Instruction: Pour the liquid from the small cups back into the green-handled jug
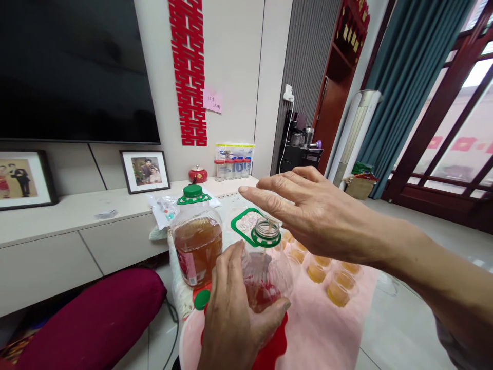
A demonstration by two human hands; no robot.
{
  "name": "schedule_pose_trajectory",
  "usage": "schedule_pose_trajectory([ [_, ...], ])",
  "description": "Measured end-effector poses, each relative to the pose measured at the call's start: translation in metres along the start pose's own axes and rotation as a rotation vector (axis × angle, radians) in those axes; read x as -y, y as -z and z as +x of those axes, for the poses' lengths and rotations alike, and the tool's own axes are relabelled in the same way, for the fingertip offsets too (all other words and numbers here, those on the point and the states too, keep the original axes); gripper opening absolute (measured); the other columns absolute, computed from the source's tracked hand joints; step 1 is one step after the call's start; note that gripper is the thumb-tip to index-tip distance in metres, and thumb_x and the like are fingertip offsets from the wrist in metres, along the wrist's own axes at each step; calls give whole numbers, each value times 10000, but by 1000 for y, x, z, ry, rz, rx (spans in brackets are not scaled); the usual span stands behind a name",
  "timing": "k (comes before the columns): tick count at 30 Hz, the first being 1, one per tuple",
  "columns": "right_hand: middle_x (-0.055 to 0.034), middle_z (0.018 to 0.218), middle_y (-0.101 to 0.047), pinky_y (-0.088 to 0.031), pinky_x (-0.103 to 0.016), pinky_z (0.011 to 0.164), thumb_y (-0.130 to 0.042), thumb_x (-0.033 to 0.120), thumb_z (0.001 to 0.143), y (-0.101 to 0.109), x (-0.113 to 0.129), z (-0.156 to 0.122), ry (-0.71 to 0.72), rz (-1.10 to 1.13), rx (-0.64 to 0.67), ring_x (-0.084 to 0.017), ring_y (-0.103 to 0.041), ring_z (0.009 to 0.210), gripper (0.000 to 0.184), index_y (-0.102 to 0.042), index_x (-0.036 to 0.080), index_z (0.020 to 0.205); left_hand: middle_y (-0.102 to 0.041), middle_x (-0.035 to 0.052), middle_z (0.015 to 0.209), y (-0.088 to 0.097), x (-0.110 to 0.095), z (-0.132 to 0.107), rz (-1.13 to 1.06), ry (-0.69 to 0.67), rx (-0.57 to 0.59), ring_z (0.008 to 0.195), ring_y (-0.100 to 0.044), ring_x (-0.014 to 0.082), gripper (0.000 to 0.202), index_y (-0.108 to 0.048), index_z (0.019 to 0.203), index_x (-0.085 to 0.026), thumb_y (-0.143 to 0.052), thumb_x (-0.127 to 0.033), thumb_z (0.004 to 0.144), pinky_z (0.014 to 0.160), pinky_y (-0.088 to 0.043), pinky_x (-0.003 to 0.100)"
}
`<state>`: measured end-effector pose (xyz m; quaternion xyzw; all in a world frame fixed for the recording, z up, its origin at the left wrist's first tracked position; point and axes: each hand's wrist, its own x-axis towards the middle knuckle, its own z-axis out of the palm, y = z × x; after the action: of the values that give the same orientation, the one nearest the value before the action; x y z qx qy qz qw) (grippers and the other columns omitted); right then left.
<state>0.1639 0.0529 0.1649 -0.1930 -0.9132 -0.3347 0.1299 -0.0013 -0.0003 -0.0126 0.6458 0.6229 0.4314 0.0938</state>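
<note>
My left hand [234,313] is wrapped around the near left side of a clear plastic jug [273,272] with a green neck ring, its mouth uncapped and a little reddish-amber liquid low inside. My right hand [304,205] is above the jug's mouth, fingers stretched forward over a clear plastic cup [272,222], mostly hidden beneath the palm. A thin amber stream seems to run down into the jug. To the left stands a fuller jug [198,246] of amber liquid, closed with a green cap [192,190]. A loose green cap [202,299] lies near my left hand.
Several small clear cups of amber liquid [341,288] stand on the pink table cover [319,329] at right. Red material [275,344] lies under the open jug. A maroon stool [92,318] is at lower left; a white cabinet [123,246] with framed photos runs behind.
</note>
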Motion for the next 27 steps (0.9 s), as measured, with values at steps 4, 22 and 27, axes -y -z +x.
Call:
schedule_pose_trajectory([
  [4, -185, 1390, -628, -485, -512, 939, -272, -10, 996, 5, 4, 2, 34, -21, -2, -295, -636, 1183, 553, -360, 148, 1518, -485, 180, 1455, 0, -4, 2, -13, 12, 0, 1407, -501, 355, 911, -341, 1468, -161, -723, -480, 705, 1137, -484, 578],
  [22, -120, 1397, -628, -527, -508, 1045, -773, 270, 851, -22, -18, -33, -341, 581, -184, -288, -629, 1240, 819, -376, 242, 1568, -512, 136, 1398, 0, -6, 1, 25, -24, -116, 1318, -567, 339, 893, -409, 1450, -177, -728, -528, 693, 1075, -540, 520],
  [27, -134, 1342, -659, -542, -531, 1011, -840, 330, 740, -66, -3, -78, -877, 993, -205, -307, -636, 1228, 911, -433, 216, 1547, -512, 132, 1407, 7, -15, 2, 12, 45, -54, 1336, -527, 353, 927, -442, 1442, -150, -704, -589, 669, 1101, -512, 513],
])
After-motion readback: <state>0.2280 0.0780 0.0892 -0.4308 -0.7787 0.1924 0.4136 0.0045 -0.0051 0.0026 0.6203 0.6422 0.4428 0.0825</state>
